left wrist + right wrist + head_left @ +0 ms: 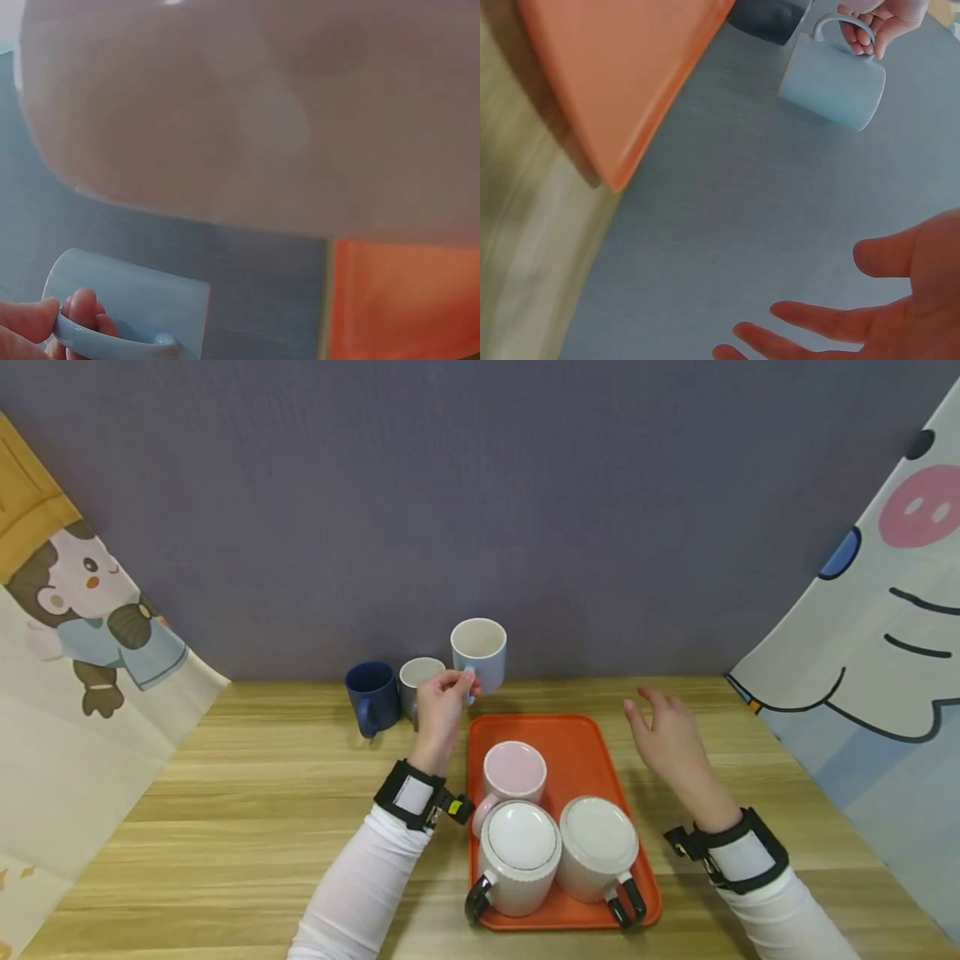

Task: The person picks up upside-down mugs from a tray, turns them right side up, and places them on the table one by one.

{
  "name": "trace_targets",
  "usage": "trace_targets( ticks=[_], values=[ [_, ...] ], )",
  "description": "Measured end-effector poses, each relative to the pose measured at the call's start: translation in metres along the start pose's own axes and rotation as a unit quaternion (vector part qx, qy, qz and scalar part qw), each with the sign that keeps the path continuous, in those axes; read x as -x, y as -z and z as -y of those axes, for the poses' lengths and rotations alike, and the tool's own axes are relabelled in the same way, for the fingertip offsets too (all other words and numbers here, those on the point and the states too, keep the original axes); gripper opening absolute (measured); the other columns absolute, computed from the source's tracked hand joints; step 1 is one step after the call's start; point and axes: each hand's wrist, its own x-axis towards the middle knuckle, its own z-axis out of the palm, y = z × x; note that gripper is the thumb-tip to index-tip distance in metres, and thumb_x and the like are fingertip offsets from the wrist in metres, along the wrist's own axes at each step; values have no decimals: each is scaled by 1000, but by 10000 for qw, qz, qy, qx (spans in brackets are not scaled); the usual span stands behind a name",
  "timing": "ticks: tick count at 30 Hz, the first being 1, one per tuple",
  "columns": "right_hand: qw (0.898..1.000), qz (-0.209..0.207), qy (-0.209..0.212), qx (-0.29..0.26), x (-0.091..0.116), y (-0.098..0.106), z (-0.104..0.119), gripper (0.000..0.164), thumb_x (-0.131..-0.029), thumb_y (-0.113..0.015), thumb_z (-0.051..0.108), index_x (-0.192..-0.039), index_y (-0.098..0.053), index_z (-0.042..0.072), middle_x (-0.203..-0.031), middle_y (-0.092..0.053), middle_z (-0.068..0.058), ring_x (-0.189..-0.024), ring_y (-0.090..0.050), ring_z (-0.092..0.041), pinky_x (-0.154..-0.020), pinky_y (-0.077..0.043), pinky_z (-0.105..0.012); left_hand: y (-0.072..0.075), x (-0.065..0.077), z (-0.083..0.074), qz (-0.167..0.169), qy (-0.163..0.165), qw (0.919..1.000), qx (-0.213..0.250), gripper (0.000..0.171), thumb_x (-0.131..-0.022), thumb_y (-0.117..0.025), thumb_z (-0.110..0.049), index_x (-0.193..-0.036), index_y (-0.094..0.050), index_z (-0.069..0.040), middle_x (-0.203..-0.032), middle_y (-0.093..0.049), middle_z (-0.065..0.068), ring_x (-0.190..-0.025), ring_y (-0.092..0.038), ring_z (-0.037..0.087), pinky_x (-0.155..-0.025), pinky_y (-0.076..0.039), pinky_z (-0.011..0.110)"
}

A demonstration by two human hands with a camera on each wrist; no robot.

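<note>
A light blue mug (489, 667) is held upright by its handle in my left hand (441, 710), above the far end of the orange tray (573, 735). In the left wrist view, the thumb and fingers pinch the handle of this light blue mug (142, 300). My right hand (670, 735) hovers to the right of the tray with its fingers spread, touching nothing. On the tray, a pink mug (514, 768) and two white mugs with black handles (521, 852) (598, 843) stand upside down.
Left of the tray, against the grey back wall (480, 510), a dark blue mug (373, 693) and a grey mug (420, 672) stand upright. Printed cloths hang on the left (97, 735) and right (885, 693). The table (262, 827) has a wood-grain top.
</note>
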Motion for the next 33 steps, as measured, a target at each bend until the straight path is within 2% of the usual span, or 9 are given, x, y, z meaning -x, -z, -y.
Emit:
trace_targets(
  ticks=[9,20,33],
  values=[
    [9996,11,-109,244,6,-6,-11,53,-101,-42,32,-129,-47,-13,-125,-45,-42,-112,-42,-60,-93,-34,-67,1,-4,13,-156,153,9998,-24,14,-87,-61,3,-83,-63,17,-62,-61,-1,-52,-58,9,-58,-46,22],
    [9977,276,-342,514,14,-7,-24,54,-101,-42,31,-131,-43,-13,-125,-43,-44,-111,-40,-63,-92,-34,-68,3,-6,24,-267,336,9989,-183,17,-87,-63,1,-86,-64,18,-63,-62,0,-54,-58,11,-61,-47,24],
    [9946,444,-552,764,24,-3,-38,57,-100,-41,34,-131,-43,-14,-125,-43,-44,-107,-41,-65,-85,-37,-70,7,-11,37,-388,452,9978,-278,19,-88,-63,-1,-90,-64,18,-65,-63,2,-54,-58,10,-61,-47,24]
  ],
)
